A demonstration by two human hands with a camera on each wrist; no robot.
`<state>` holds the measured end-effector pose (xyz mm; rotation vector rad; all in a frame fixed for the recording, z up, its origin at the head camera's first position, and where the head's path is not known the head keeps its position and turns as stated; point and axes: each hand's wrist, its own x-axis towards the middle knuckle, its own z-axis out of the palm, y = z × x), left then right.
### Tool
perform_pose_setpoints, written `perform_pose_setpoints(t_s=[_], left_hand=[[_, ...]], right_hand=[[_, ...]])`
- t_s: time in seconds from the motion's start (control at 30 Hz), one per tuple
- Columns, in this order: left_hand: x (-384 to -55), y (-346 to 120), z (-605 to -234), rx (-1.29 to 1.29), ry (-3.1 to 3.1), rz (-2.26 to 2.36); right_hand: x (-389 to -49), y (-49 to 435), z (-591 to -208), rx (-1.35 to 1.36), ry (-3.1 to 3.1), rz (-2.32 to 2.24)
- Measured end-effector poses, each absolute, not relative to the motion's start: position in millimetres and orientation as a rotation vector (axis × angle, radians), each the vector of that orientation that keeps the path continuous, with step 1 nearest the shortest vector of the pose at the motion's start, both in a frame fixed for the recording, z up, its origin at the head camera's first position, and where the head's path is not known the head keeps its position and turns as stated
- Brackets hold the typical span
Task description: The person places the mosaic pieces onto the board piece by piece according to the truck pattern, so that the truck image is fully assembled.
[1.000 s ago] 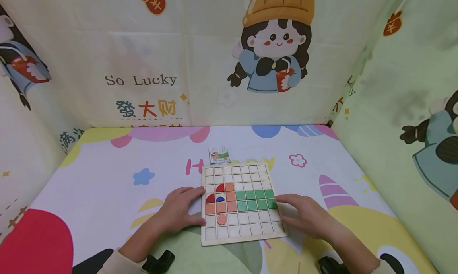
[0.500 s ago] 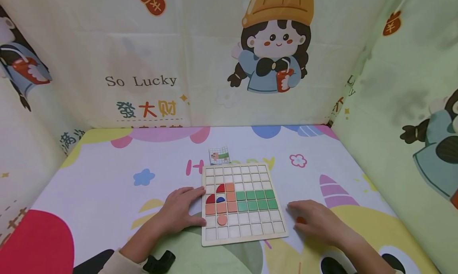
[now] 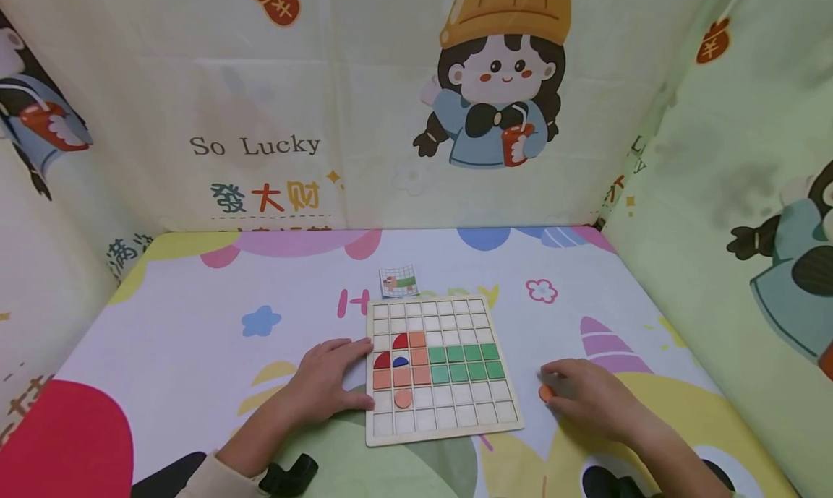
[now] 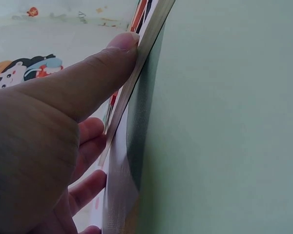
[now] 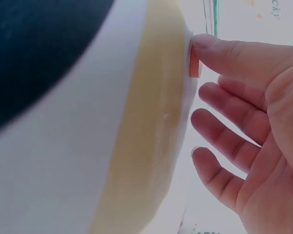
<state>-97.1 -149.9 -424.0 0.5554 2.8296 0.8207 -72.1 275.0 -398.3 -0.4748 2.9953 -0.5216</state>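
A wooden grid board (image 3: 445,436) lies on the table, bearing red, salmon, green and blue-and-white pieces. My left hand (image 3: 325,382) rests at its left edge, thumb and fingers spread and touching the rim; in the left wrist view the thumb (image 4: 110,61) lies against the board's side. To the right of the board and apart from it is my right hand (image 3: 595,400). Its thumb touches a small orange piece (image 3: 547,392) flat on the table, partly hidden by the hand. In the right wrist view the other fingers are loosely bent, away from the orange piece (image 5: 194,63).
A small picture card (image 3: 399,282) with a gridded drawing stands just behind the board. The table is covered with a printed cloth (image 3: 312,267). Printed curtains (image 3: 364,86) enclose the back and both sides.
My right hand has moved off the board's right edge and further right, to the orange piece, which has come into view. My left hand and the board have stayed put.
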Motion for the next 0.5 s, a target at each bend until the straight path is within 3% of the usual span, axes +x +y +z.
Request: perform_pose_setpoints(t_s=[0.5], left_hand=[[-98.4,-149.2,-425.9,0.539,2.828,0.828]], right_hand=[[-79.7,273.3,-399.6,-0.457,2.989,-0.567]])
